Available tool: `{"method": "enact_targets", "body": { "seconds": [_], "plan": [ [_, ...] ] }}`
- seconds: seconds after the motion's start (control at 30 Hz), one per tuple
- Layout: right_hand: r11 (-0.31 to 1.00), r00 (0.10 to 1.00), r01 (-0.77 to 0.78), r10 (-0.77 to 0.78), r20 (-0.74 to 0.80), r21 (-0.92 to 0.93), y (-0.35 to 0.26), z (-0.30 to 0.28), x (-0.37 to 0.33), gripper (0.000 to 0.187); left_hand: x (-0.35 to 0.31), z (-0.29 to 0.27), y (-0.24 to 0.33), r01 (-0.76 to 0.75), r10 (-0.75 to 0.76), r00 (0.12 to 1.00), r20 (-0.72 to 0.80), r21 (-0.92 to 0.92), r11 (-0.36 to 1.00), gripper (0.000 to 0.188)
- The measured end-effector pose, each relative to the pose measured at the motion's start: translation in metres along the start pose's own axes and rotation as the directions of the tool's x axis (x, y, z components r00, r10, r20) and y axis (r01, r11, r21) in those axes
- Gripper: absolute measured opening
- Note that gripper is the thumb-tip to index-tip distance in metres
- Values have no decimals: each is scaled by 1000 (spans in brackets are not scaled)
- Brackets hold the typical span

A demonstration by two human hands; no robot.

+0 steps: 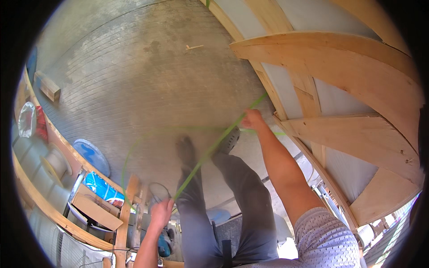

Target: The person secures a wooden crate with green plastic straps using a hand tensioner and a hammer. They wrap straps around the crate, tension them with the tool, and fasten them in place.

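A green packing strap (206, 156) runs slantwise across my legs between my two hands. My left hand (161, 213), low and left of my legs, is closed on it. Farther up and to the right, my right hand (253, 119) grips the same strap near the wooden crate (308, 53). Past that hand the strap goes on to the crate's edge. A loose loop of it curves out to the left over the floor and back behind my shoe (230, 140).
Curved wooden boards of the crate fill the right side. On the left stands a wooden-edged bench (69, 228) with a spool (56, 165), a blue packet (103, 186) and a cardboard box (96, 209). A wood block (47, 87) and a splinter (194, 47) lie on the concrete floor (134, 80).
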State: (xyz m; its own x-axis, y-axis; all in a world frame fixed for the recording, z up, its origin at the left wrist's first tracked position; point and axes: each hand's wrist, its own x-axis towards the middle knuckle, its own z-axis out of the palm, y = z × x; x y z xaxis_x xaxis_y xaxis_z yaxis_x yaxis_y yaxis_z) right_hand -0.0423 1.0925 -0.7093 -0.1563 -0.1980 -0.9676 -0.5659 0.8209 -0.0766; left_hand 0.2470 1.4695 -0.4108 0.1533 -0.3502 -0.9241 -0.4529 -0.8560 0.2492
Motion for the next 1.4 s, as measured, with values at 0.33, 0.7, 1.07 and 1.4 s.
{"method": "enact_targets", "body": {
  "seconds": [0.33, 0.7, 1.07, 1.4],
  "plan": [
    [973, 930, 23, -105, 353, 230, 18, 53, -117, 21, 194, 59, 192, -159, 167, 986, 13, -245, 957, 34],
    [982, 855, -38, -64, 515, 187, -28, 1, -56, 21, 138, 24, 93, -219, 256, 961, 105, -277, 936, 27],
    [679, 993, 27, -104, 59, 733, -51, -35, 6, 15, 226, 29, 120, -489, 648, 601, -468, 426, 761, 26],
    [854, 889, 197, -362, 280, 481, 0, 11, -195, 30, 332, 75, 190, -365, 510, 776, -371, 396, 843, 27]
  ]
}}
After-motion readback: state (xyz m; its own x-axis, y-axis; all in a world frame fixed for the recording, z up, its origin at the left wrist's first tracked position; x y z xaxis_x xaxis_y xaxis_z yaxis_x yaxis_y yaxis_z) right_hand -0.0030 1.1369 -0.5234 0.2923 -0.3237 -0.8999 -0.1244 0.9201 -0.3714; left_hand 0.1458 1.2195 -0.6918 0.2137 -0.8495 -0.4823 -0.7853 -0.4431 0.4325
